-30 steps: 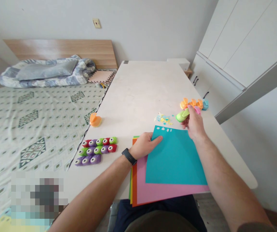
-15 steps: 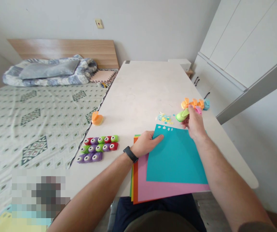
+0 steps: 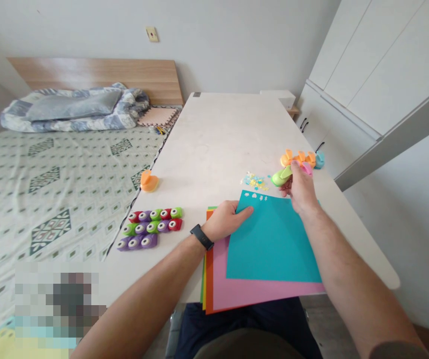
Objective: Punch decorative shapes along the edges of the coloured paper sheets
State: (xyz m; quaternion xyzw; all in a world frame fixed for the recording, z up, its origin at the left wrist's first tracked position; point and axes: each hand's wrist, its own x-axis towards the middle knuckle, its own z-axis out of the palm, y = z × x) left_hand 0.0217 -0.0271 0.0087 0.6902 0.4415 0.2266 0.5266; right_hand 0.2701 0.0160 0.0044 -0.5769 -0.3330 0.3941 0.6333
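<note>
A teal sheet of paper (image 3: 274, 239) has several small shapes cut out along its top left edge. My left hand (image 3: 227, 219) grips the sheet's left edge, thumb on top and fingers underneath. In my right hand (image 3: 301, 187) is a green craft punch (image 3: 281, 176), held just above the sheet's top edge; the fingers wrap around its back end. Beneath the teal sheet lies a stack of coloured paper, pink (image 3: 221, 294) uppermost, with orange, yellow and green edges showing. Small punched paper pieces (image 3: 255, 181) in yellow, blue and white lie scattered beyond the sheet.
Several orange punches (image 3: 301, 158), a blue punch (image 3: 319, 160) and a partly hidden pink punch (image 3: 307, 168) stand behind my right hand. Another orange punch (image 3: 149, 181) sits at the table's left edge. Rows of small punches (image 3: 150, 228) stand nearer. A bed (image 3: 68, 169) adjoins the left side.
The camera view has shifted slightly. Both hands, the green punch and the teal sheet stay in almost the same places.
</note>
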